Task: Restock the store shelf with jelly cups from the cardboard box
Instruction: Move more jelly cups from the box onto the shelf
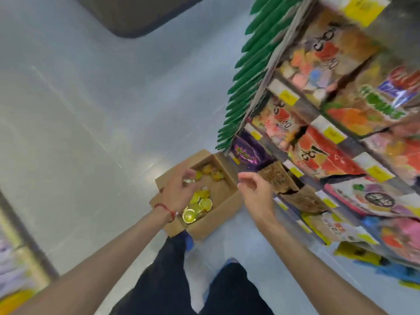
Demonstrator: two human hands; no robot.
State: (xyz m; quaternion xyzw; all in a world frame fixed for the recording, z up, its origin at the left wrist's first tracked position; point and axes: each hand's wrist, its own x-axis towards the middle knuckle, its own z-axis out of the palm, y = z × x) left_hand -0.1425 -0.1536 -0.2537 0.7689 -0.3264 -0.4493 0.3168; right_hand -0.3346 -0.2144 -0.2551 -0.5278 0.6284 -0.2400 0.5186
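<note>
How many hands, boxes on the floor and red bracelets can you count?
Hands: 2, the left hand and the right hand
Cardboard box on the floor: 1
Red bracelet: 1
Total: 4

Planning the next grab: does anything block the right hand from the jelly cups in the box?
Nothing visible does: the cardboard box is open, the jelly cups lie exposed, and the right hand hovers beside it.
</note>
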